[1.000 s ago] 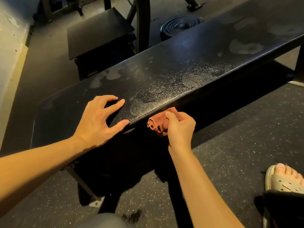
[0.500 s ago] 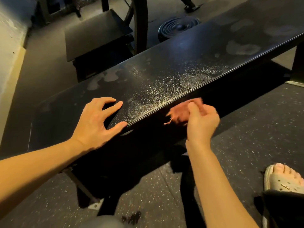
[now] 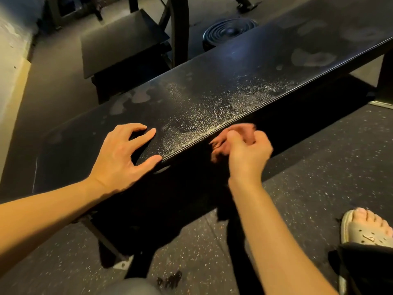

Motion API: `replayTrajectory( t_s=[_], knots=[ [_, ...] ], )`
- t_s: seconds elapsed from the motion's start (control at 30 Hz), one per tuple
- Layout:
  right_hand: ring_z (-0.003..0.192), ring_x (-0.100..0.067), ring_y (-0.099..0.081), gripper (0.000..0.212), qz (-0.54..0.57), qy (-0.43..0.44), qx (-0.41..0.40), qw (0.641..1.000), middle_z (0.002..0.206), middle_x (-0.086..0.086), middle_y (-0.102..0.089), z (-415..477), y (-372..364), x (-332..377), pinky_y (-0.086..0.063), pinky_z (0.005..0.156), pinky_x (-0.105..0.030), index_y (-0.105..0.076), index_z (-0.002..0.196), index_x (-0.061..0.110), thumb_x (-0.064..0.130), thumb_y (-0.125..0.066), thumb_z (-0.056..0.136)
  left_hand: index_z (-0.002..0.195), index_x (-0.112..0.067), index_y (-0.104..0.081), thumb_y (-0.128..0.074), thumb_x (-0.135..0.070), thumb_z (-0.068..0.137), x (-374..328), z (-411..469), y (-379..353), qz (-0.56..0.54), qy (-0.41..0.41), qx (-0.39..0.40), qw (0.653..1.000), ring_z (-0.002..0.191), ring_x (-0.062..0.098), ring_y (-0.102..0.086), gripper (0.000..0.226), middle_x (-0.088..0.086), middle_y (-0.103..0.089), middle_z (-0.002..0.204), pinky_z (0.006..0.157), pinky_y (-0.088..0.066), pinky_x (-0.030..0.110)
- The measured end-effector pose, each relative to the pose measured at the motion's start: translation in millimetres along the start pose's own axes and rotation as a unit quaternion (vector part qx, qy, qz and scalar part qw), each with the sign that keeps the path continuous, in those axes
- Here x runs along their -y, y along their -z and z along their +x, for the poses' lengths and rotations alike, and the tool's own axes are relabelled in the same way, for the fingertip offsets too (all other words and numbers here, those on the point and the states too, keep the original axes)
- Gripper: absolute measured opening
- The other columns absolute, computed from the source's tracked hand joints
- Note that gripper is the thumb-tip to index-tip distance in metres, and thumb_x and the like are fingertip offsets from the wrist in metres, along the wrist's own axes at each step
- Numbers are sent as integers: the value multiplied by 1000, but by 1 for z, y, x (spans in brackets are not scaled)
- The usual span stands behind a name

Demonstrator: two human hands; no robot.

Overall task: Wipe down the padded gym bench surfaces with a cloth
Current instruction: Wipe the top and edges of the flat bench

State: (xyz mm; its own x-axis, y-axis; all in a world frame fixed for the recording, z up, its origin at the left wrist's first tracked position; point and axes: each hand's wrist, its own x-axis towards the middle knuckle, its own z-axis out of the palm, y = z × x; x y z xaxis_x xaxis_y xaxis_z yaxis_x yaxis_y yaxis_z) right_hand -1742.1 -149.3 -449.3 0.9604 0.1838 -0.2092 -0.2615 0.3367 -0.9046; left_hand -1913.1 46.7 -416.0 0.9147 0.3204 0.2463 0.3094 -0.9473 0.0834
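Blurrily, right grip (image 3: pixel 246 155) holds cloth (image 3: pixel 220 143) beside bench (image 3: pixel 234 86).

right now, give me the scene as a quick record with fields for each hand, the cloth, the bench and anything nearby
bracing: left hand, fingers spread, rests on top of the bench pad near its front edge
wiping: right hand grips the cloth against the pad's front side, just below the seam
cloth: reddish, bunched, motion-blurred
pad top: pale smudges and a speckled sheen
nearby: weight plate on the floor behind the bench; sandalled foot at lower right
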Motion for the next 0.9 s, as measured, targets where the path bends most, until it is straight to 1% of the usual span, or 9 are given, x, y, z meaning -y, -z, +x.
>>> replayTrajectory(
  t_s=[0.1, 0.17, 0.33, 0.4, 0.5, 0.57, 0.67, 0.8, 0.9],
  knots=[
    [46, -18, -65, 7, 10, 53, -80, 995, 61, -5, -68, 19, 4, 2, -49, 47, -26, -54, 95, -11, -14, -51, 90, 143, -21, -60, -54, -64, 89, -1, 1, 0, 0, 1, -2, 1000, 128, 26, -48, 70, 5, -55, 138, 107, -34, 39],
    [48, -33, -65, 6, 37, 24, -19, 999, 71, -22, -69, -12, -5, -21, -50, 46, -32, -49, 97, -11, -14, -47, 92, 143, -21, -60, -54, -64, 89, 0, 0, 0, 4, 2, -2, 1000, 128, 26, -49, 70, 5, -56, 137, 107, -34, 40],
    [58, -36, -70, 9, -38, -66, 115, 990, 73, -20, -73, -51, -13, -47, -59, 58, -46, -58, 89, -5, -10, -58, 82, 143, -21, -61, -54, -64, 88, 0, 1, 0, 0, 1, -3, 1000, 128, 27, -49, 70, 6, -56, 137, 107, -32, 37],
    [46, -33, -65, 4, -12, -26, 75, 997, 63, -22, -69, -18, -2, -24, -52, 46, -33, -54, 82, -13, -15, -52, 80, 143, -21, -61, -55, -64, 89, 0, 0, 0, 0, 0, -5, 1000, 128, 27, -49, 69, 6, -56, 137, 107, -32, 37],
    [42, -11, -62, 18, -7, 48, -78, 996, 49, 0, -64, 43, 23, 17, -48, 44, -21, -52, 75, -4, -18, -50, 86, 143, -21, -60, -54, -64, 89, 0, 0, -1, 1, -1, -3, 1000, 128, 26, -49, 70, 6, -56, 138, 106, -32, 37],
    [48, -20, -65, 7, 40, 77, -121, 989, 60, -10, -68, 64, 26, 23, -51, 48, -26, -55, 87, -9, -14, -51, 89, 144, -21, -59, -54, -64, 89, 1, 0, -1, 1, 1, -1, 1000, 129, 26, -48, 70, 5, -55, 138, 107, -32, 37],
    [48, -39, -64, 8, 59, 64, -42, 995, 70, -27, -66, 25, 5, 1, -50, 45, -33, -52, 94, -15, -14, -48, 86, 144, -22, -59, -54, -65, 89, 2, 0, 0, 4, 1, 0, 1000, 129, 25, -48, 70, 5, -55, 138, 107, -34, 40],
    [65, -37, -71, 6, -48, -8, 153, 987, 77, -15, -73, -67, -15, -38, -60, 62, -51, -62, 87, 2, -2, -65, 83, 144, -22, -60, -53, -65, 88, 2, 1, -1, 0, 2, -2, 1000, 128, 26, -48, 71, 5, -56, 138, 107, -34, 41],
    [51, -39, -66, 11, -15, 8, 126, 992, 69, -22, -70, -37, -3, -14, -58, 53, -43, -60, 77, -13, -13, -49, 81, 144, -23, -59, -53, -66, 89, 2, 1, 0, 5, 2, -1, 1000, 130, 25, -47, 70, 4, -55, 139, 108, -34, 41]
  ],
)
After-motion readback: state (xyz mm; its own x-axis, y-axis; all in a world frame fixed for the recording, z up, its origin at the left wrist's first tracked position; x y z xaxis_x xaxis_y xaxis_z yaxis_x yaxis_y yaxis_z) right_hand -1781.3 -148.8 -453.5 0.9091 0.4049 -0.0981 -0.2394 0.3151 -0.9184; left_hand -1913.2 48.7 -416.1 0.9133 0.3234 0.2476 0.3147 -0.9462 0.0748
